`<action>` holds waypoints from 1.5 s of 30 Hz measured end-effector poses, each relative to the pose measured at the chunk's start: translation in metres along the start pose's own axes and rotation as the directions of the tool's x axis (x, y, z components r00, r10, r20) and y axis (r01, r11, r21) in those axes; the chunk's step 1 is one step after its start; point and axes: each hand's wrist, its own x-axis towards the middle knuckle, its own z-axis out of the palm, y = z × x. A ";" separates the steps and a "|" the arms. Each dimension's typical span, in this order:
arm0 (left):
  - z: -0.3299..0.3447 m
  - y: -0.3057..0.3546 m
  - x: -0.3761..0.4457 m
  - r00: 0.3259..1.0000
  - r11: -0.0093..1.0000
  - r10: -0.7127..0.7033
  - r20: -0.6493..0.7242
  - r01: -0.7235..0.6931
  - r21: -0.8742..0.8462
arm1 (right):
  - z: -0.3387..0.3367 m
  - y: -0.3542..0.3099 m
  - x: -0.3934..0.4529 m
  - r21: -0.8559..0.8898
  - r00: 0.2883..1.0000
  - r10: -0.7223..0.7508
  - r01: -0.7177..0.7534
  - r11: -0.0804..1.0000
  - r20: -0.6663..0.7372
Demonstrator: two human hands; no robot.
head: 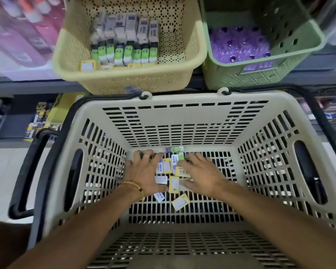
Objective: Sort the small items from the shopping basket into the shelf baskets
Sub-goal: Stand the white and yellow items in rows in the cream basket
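Shop shelf up top, holding a yellow plastic basket with small holes (128, 78) and, just beside it, a green plastic basket with square holes (260, 74). Rows of green and grey small boxes (124, 43) standing inside the yellow basket; blurry purple things (239, 45) inside the green one. Below the yellow basket, a big cream plastic shopping basket with black handles (182, 117). Small yellow and white flat packs (174, 183) scattered on its floor, one green piece (176, 149) near its far wall. Left hand (145, 175), with a bead bracelet (137, 188), lying flat on the packs, fingers spread. Right hand (201, 172) flat beside it, fingers spread, touching a pack with a barcode (183, 172).
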 end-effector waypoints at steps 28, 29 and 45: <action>-0.011 0.023 0.010 0.989 0.986 0.140 0.048 -0.135 -0.101 | -0.018 0.015 -0.006 0.181 0.973 0.220 -0.230 0.956 0.072; -0.012 0.023 0.011 0.990 0.986 0.136 0.037 -0.132 -0.103 | -0.017 0.016 -0.006 0.193 0.971 0.228 -0.238 0.952 0.072; -0.026 0.004 0.023 0.973 0.942 0.211 0.091 -0.178 -0.285 | -0.040 0.021 0.003 0.695 0.860 0.448 -0.478 0.538 0.245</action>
